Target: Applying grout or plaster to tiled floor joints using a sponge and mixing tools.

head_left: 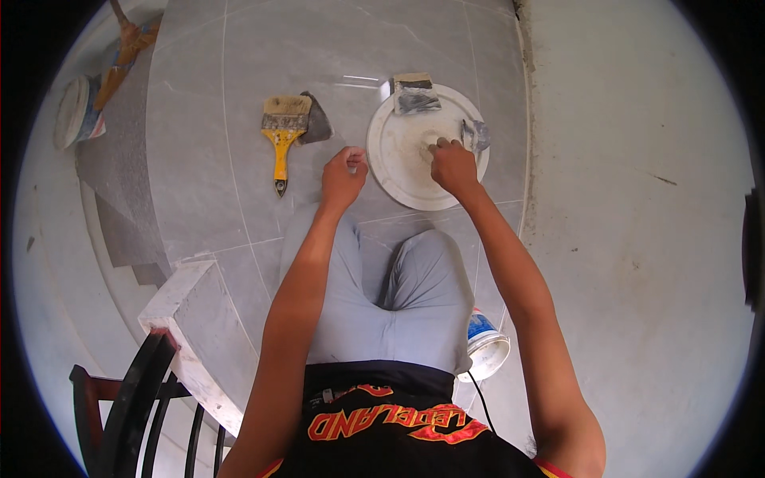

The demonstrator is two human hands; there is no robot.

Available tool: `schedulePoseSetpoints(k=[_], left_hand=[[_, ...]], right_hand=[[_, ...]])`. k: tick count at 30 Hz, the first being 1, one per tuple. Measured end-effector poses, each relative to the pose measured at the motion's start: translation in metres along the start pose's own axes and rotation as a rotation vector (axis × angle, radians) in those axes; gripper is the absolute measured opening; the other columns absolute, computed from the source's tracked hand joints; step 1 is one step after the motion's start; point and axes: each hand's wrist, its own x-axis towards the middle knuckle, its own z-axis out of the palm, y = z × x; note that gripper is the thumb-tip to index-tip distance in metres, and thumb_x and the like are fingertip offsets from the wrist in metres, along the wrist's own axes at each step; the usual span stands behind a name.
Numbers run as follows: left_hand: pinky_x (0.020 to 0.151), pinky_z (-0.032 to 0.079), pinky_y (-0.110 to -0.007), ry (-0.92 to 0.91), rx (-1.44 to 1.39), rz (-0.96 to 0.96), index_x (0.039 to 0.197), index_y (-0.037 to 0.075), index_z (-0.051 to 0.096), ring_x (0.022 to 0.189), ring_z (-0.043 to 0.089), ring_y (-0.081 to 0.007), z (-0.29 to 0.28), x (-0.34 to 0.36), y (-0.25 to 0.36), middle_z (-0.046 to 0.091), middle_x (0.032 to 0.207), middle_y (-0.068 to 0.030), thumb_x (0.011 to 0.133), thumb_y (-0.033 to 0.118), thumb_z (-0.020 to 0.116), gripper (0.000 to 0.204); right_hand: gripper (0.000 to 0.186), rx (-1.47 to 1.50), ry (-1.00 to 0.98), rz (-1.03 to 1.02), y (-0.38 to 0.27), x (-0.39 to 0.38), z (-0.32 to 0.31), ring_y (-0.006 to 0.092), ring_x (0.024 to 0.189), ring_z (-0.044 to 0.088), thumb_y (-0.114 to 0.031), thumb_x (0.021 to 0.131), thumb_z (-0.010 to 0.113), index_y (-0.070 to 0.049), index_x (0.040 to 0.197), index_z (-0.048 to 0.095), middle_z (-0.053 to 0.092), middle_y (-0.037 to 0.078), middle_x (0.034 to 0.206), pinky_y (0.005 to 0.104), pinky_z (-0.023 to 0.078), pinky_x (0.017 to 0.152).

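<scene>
**Lane of tile between brush and lid**

Bare tile floor [347, 111] runs between the yellow-handled brush [280, 147] and the round white lid [402, 171]; the left grip [345, 174] fills its near end. On the lid, a flat smeared piece [416, 94] obstructs the far edge and a grey piece [480, 135] the right edge, just beyond the right grip [442, 153]. Knees [430, 259] bound the near side, a pale wall [637, 159] the right.

Right fingers [444, 144]: contact with lid [402, 171] unclear; bucket [482, 338] partly hidden.
</scene>
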Motion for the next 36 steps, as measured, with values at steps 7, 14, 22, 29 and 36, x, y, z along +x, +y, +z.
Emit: schedulePoseSetpoints(k=[7,14,22,29,36], left_hand=[[0.07,0.05,-0.03,-0.005,-0.011,0.02,0.093,0.001,0.061,0.075,0.065,-0.0208,-0.002,0.001,-0.002,0.066,0.081,-0.0103,0.075,0.006,0.059,0.019],[0.07,0.05,-0.031,-0.004,-0.014,-0.007,0.094,0.002,0.062,0.075,0.064,-0.0203,0.001,0.0,-0.003,0.067,0.081,-0.0096,0.075,0.006,0.058,0.02],[0.07,0.05,-0.031,0.005,0.007,-0.001,0.095,0.001,0.062,0.076,0.065,-0.0205,-0.003,0.0,0.001,0.067,0.083,-0.0097,0.076,0.007,0.059,0.02],[0.071,0.05,-0.03,-0.025,-0.004,-0.012,0.097,0.0,0.062,0.077,0.064,-0.0192,-0.001,0.003,0.003,0.067,0.084,-0.0104,0.077,0.007,0.06,0.022],[0.071,0.05,-0.03,-0.001,-0.014,-0.017,0.095,0.001,0.062,0.076,0.064,-0.0193,-0.001,0.001,-0.001,0.067,0.082,-0.0095,0.075,0.008,0.059,0.022]], right_hand=[[0.019,0.245,0.159,0.243,0.008,-0.017,-0.008,0.0322,0.072,0.063,-0.012,0.072,0.055,-0.003,0.084,0.066,0.064,0.016,0.082,0.0432,0.051,0.064],[0.023,0.635,0.229,0.519,0.018,0.01,0.014,0.0318,0.07,0.065,-0.017,0.07,0.062,0.002,0.081,0.064,0.064,0.018,0.072,0.039,0.049,0.064],[0.02,0.392,0.122,0.461,0.013,-0.005,0.026,0.0388,0.074,0.062,-0.014,0.071,0.06,-0.002,0.086,0.063,0.064,0.02,0.078,0.0455,0.05,0.068],[0.015,0.222,0.168,0.318,0.047,-0.005,0.016,0.035,0.077,0.061,-0.012,0.074,0.06,-0.007,0.087,0.065,0.064,0.017,0.08,0.0452,0.049,0.068],[0.015,0.267,0.253,0.175,0.048,0.006,0.009,0.0328,0.078,0.059,-0.008,0.073,0.059,-0.008,0.087,0.066,0.064,0.014,0.079,0.044,0.047,0.068]])
